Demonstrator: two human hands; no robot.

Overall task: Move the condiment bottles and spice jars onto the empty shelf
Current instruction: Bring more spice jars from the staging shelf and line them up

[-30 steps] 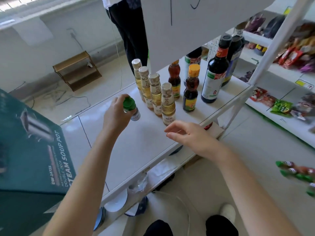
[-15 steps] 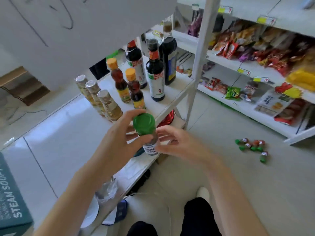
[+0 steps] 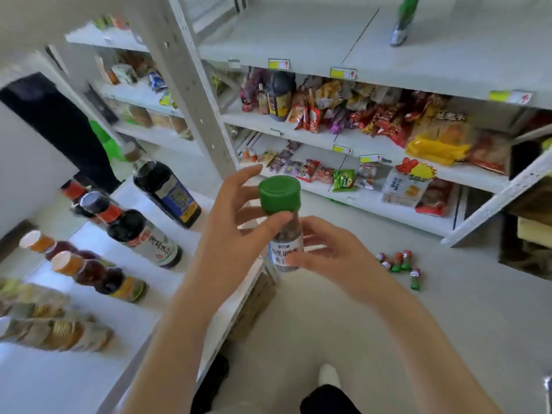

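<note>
- spice jar (image 3: pixel 285 249), green cap (image 3: pixel 279 191) up, mid-air at centre, both hands on it
- left hand (image 3: pixel 227 234): thumb clamped just under the cap, fingers (image 3: pixel 242 180) splayed
- right hand (image 3: pixel 334 258) pinches the label end
- soy sauce bottles (image 3: pixel 143 234) at 9 o'clock on a white shelf (image 3: pixel 74 383)

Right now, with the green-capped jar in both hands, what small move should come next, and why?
Probably lift the spice jar toward the nearly bare top shelf: the left hand and right hand both hold it in mid-air, set on nothing yet.
</note>
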